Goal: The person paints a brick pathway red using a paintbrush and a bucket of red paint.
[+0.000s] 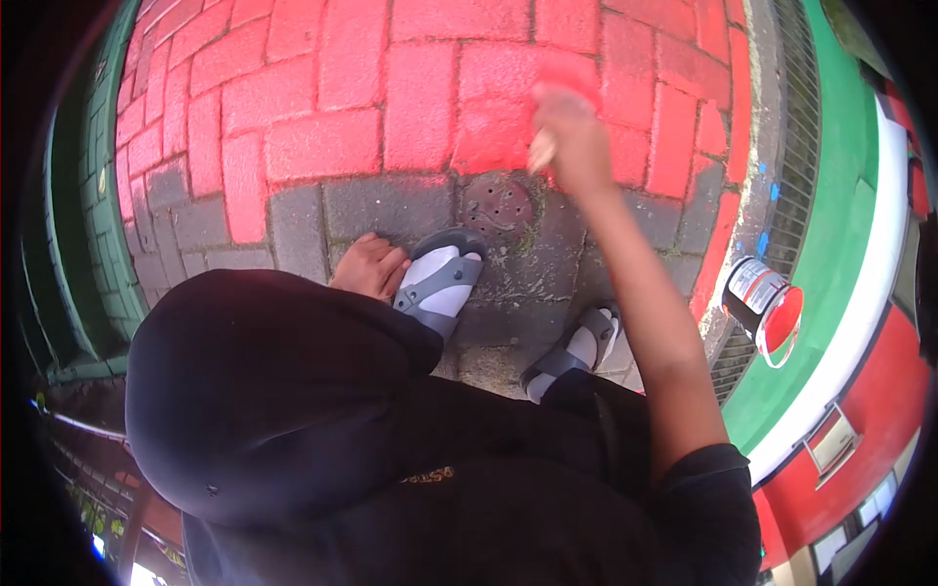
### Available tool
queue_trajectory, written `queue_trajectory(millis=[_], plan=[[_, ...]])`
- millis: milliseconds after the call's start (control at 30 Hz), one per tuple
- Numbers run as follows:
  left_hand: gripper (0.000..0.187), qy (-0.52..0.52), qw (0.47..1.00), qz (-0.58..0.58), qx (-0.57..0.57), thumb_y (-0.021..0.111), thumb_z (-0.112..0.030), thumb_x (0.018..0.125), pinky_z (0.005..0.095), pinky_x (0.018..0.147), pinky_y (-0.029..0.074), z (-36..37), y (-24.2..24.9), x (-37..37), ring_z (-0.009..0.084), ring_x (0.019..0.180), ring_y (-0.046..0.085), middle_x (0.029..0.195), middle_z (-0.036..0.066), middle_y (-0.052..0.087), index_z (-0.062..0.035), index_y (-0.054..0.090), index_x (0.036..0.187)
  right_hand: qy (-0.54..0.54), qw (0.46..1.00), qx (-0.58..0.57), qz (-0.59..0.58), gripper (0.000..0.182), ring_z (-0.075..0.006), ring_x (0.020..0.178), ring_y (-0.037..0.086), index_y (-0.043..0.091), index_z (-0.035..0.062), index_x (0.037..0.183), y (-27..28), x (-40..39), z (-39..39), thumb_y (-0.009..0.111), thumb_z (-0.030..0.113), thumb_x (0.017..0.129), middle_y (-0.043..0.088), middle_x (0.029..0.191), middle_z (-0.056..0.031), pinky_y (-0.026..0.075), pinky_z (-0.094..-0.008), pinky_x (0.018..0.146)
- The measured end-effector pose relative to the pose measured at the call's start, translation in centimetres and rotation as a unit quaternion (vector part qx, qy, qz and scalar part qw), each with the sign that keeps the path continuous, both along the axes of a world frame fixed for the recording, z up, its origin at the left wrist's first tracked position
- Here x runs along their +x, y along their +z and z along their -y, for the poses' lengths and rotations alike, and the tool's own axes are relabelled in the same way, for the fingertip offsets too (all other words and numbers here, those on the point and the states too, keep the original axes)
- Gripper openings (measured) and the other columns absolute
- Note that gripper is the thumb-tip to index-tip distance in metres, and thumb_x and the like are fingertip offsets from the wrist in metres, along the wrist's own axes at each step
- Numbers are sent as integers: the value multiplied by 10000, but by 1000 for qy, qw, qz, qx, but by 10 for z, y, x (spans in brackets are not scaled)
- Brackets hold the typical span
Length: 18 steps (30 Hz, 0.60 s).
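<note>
My right hand (576, 142) is closed around a paintbrush (542, 151) whose pale handle shows below the fist. Motion blurs the bristle end, which lies on bright red, wet-looking pavers (420, 107). Near my sandal (435, 288), my left hand (369, 266) is partly covered by black clothing (274, 381). Its visible fingers lie side by side, slightly bent, with nothing seen in them. Between the painted area and my feet is a round drain cover (496, 207) with small holes, its surface dull reddish brown.
Unpainted grey pavers (376, 207) lie around my feet. A paint can (762, 305) with red paint and a handle stands at the right, beside a metal drain grate (796, 127). Farther right is a green strip (845, 186); green-painted paving (103, 195) lies left.
</note>
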<state>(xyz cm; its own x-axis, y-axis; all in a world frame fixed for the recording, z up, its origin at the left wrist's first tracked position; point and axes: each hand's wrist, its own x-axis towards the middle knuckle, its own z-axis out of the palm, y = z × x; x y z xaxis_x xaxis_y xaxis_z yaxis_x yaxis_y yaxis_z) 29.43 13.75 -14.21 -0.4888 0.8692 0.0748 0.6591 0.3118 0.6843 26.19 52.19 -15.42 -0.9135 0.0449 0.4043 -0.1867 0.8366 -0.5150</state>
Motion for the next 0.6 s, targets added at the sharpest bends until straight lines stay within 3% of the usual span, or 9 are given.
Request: queue_trajectory(millis=[67, 167, 233, 300, 333, 367, 400, 467, 600], plan=[[155, -10, 998, 4, -57, 670, -126, 916, 420, 721, 436, 1, 7, -1, 304, 696, 582, 688, 98, 565, -61, 581, 808, 94, 992, -26, 86, 170, -251, 1100, 698, 737, 127, 932, 22, 25, 29, 661, 93, 785, 734, 1195, -94, 580, -429, 938], [156, -10, 998, 4, -67, 678, -119, 904, 428, 709, 430, -1, 12, 2, 311, 685, 568, 681, 102, 557, -60, 576, 802, 128, 976, -135, 110, 61, -290, 1020, 727, 705, 89, 862, 43, 20, 70, 680, 125, 819, 762, 1077, -99, 592, -396, 868], [156, -6, 998, -6, -66, 680, -117, 901, 430, 705, 429, -4, 11, -2, 311, 682, 565, 677, 102, 553, -60, 576, 800, 52, 932, -354, 61, 115, -280, 833, 742, 660, 60, 794, 36, -3, 75, 668, 148, 869, 747, 870, -116, 577, -377, 737], [158, -9, 998, 1, -62, 684, -116, 892, 430, 703, 429, -3, 12, -2, 309, 680, 564, 675, 101, 556, -62, 575, 792, -161, 898, -367, 183, 192, -239, 648, 676, 630, 40, 754, 35, -35, 41, 639, 151, 911, 671, 694, -120, 524, -383, 619], [158, -10, 998, -1, -61, 684, -116, 892, 430, 703, 429, -3, 12, -2, 309, 680, 564, 675, 101, 556, -62, 575, 792, -231, 885, -389, 113, 221, -181, 607, 610, 620, 31, 739, 13, -48, 10, 625, 148, 927, 624, 651, -109, 492, -411, 579], [160, -7, 998, 1, -64, 683, -115, 893, 429, 703, 429, -3, 13, -1, 309, 680, 565, 673, 100, 558, -62, 573, 789, -283, 855, -415, 129, 217, -186, 610, 615, 619, 32, 730, -8, -58, -32, 640, 143, 915, 627, 645, -103, 490, -420, 575], [162, -4, 998, 2, -66, 681, -113, 893, 429, 703, 430, -4, 13, -2, 309, 681, 566, 672, 99, 559, -63, 571, 785, -358, 842, -394, 87, 239, -201, 603, 605, 596, 26, 704, 31, -61, -45, 649, 146, 904, 613, 631, -89, 493, -431, 582], [160, 0, 999, 6, -53, 682, -93, 874, 442, 689, 423, -6, 14, -1, 323, 666, 548, 669, 108, 537, -55, 563, 774, -435, 866, -244, -37, 169, -243, 641, 661, 666, 15, 738, 22, -69, -93, 658, 118, 871, 682, 681, -105, 527, -426, 632], [160, -15, 998, -3, -65, 671, -122, 899, 424, 702, 431, -4, 13, -3, 304, 687, 571, 669, 95, 564, -69, 571, 785, -399, 905, -116, -93, 126, -293, 768, 734, 785, 76, 861, 28, -104, -102, 678, 130, 825, 755, 829, -148, 562, -398, 711]])
